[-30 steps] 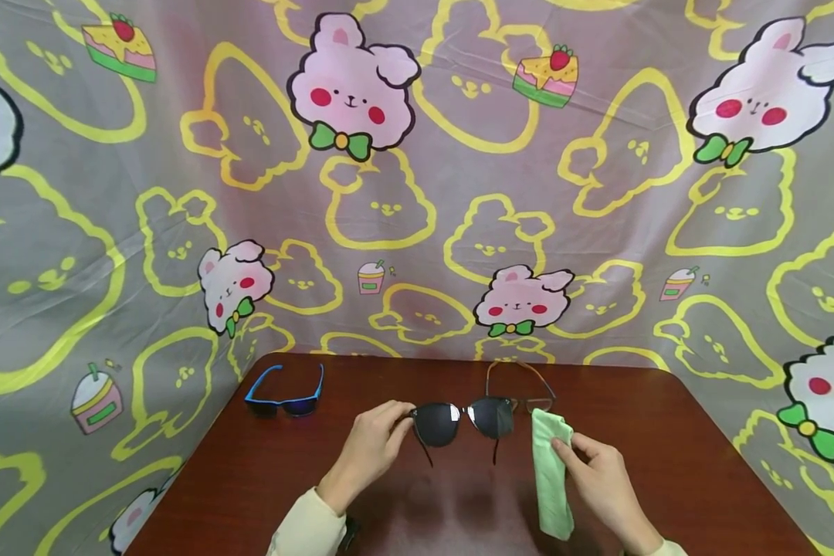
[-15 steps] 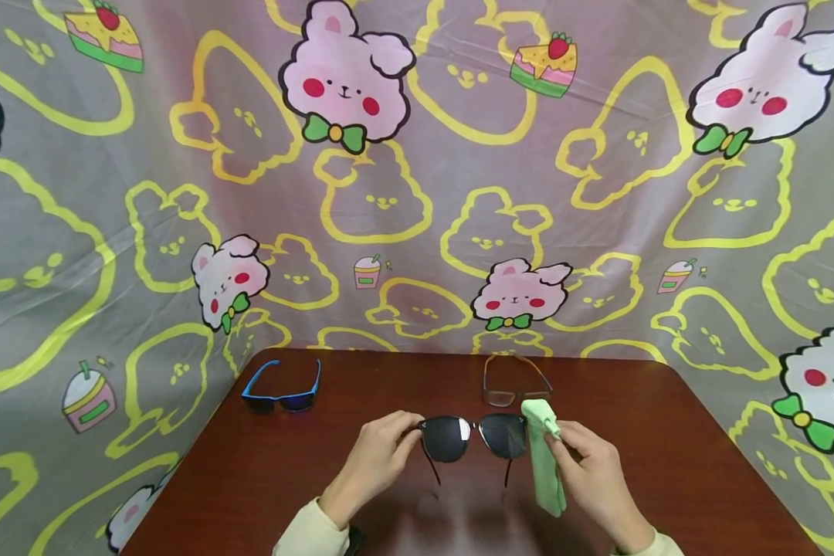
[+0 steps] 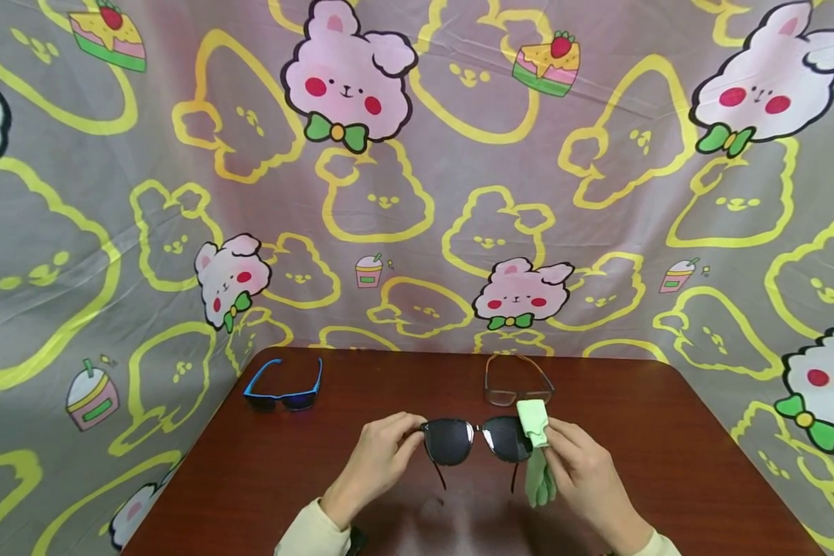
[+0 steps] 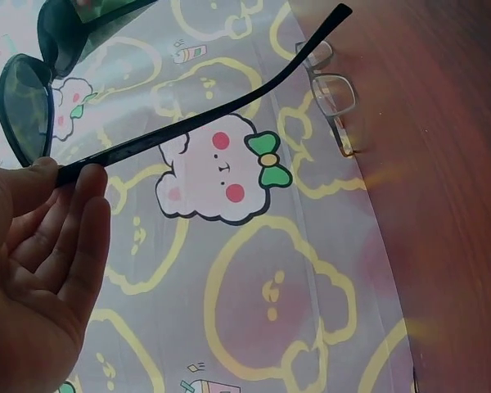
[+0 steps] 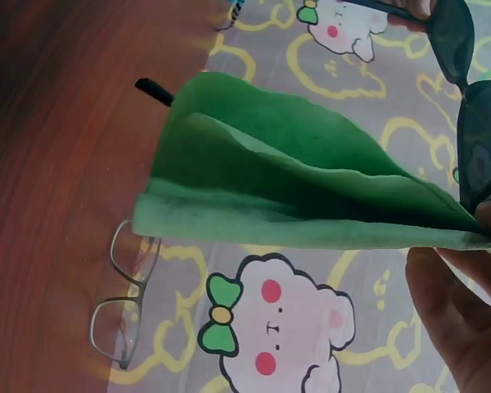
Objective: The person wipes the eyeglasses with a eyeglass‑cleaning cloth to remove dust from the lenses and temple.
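Note:
A pair of black sunglasses (image 3: pixel 449 442) is held up over the table, lenses upright and both temples unfolded. My left hand (image 3: pixel 382 462) pinches it between thumb and fingers at the left hinge, as the left wrist view shows with the temple (image 4: pixel 188 123) stretching away. My right hand (image 3: pixel 589 472) pinches a folded light green cloth (image 3: pixel 533 423), which lies against the outer edge of the right lens. Part of the cloth (image 5: pixel 270 180) hangs below those fingers and hides most of the right temple in the right wrist view.
Blue-framed sunglasses (image 3: pixel 282 400) lie unfolded at the table's back left. Clear glasses (image 3: pixel 503 398) with thin temples lie at the back right, just beyond the cloth. A patterned curtain (image 3: pixel 389 177) encloses the back and sides of the brown table (image 3: pixel 264 463).
My right hand has brought the green cloth leftward onto the right edge of the black sunglasses. The sunglasses have shifted slightly right and down with my left hand.

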The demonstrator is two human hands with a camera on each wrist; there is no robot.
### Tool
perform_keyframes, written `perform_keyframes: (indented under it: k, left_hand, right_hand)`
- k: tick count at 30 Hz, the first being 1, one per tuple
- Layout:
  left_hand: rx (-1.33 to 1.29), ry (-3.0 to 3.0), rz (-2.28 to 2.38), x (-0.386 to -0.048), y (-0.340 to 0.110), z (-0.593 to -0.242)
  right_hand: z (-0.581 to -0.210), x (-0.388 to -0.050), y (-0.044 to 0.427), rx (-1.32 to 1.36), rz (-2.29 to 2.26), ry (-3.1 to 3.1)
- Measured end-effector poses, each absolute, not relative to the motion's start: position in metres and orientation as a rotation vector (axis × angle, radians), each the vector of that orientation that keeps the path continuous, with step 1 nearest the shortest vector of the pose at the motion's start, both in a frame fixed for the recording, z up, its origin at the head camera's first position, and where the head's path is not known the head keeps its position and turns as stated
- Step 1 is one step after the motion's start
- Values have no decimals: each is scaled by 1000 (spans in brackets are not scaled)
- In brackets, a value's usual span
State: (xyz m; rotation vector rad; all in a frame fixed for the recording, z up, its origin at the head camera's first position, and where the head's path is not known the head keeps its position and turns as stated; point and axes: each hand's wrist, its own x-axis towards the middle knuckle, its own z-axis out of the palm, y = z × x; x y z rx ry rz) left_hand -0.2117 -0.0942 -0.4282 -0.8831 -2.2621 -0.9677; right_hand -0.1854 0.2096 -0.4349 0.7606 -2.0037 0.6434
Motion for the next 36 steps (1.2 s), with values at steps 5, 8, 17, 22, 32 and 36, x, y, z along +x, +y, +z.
perform_keyframes:
  k: [5,8,17,22,32,36]
  left_hand:
    - [-898,-2230,-944,-212,-93,-428]
    - [-896,-2213,-931,-212,-92,-427]
    - [-860,-2197,-941,-211,-92,-426]
    - [-836,-2200,-950,-211,-92,-425]
    - [-828,-2120,-949,-214,-89,-429]
    - [-818,-2108,-965,-215,-89,-430]
  right_hand:
    - [-434,-186,209,827,619,-1958]
    - [-433,-187,209,861,623,-1943]
    - [-428,-188,209,969,608,-1894]
    - [-426,-186,208,1026,567,-1885]
    - [-421,-183,204,1097,513,-1852]
    - [-421,-183,202,1122,494,-1844]
